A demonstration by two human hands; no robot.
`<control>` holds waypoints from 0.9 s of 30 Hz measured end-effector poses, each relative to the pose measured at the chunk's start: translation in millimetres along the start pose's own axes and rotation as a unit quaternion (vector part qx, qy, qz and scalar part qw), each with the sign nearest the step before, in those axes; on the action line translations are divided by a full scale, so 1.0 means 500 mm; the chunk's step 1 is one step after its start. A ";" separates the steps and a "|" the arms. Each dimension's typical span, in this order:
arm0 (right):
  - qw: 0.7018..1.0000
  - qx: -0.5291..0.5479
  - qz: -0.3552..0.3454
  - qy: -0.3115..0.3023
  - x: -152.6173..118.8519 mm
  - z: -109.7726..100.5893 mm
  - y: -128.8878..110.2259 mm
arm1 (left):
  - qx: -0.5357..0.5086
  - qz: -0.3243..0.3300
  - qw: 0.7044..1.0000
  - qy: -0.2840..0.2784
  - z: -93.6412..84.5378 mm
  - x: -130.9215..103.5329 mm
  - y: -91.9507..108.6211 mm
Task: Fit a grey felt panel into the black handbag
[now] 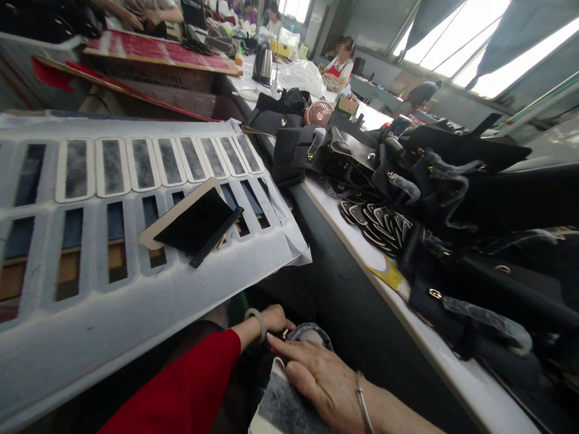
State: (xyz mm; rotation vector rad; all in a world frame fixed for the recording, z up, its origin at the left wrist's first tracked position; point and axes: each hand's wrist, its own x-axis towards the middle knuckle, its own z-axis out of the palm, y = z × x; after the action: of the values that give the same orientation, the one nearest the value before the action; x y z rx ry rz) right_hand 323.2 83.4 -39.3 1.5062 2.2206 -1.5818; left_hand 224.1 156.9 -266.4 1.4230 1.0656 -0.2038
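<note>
My left hand (274, 318), in a red sleeve (194, 377) with a pale bangle, reaches down between the two tables. Its fingers are curled and partly hidden beside a small gold-coloured piece (285, 333); what they hold cannot be made out. Close by, my right hand (323, 377) has its index finger stretched toward the left one. The thumb presses on a mottled grey panel (280, 401) with a cream edge. Behind both hands is a rounded grey thing (314, 334) with a pale middle.
On the left, a white sheet (149, 307) with slots bears a row of grey cream-edged panels (172, 161) and a black flap piece (196, 223). Black bags (506, 277) and stacked black pieces (380, 223) crowd the right table (353, 241). Co-workers sit farther back.
</note>
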 end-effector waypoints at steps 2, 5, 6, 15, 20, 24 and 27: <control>0.999 -0.048 0.000 -0.009 0.002 -0.003 -0.004 | 0.049 -0.026 0.998 -0.016 -0.011 -0.006 0.017; 0.997 -0.069 -0.001 -0.021 -0.006 -0.010 -0.001 | 0.097 -0.017 0.995 -0.026 -0.039 -0.035 0.048; 0.998 -0.065 0.000 -0.021 -0.012 -0.012 0.002 | 0.103 -0.001 0.994 -0.028 -0.052 -0.051 0.061; 0.996 -0.001 -0.019 0.082 -0.139 0.002 0.100 | 0.111 0.113 0.976 -0.148 -0.152 -0.308 0.224; 0.991 0.052 0.024 0.119 -0.236 0.017 0.167 | 0.177 0.132 0.966 -0.137 -0.146 -0.363 0.262; 0.993 0.024 0.059 0.101 -0.269 0.005 0.171 | 0.212 0.124 0.960 -0.133 -0.143 -0.357 0.271; 0.992 -0.047 0.096 0.063 -0.248 -0.003 0.141 | 0.235 0.111 0.956 -0.133 -0.138 -0.349 0.279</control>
State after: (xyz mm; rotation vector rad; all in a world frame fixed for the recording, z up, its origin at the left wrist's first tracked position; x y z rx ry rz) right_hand 439.6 1.7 -25.5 1.7756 2.1006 -1.3433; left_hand 191.0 164.6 -35.0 1.8671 0.6490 -0.4969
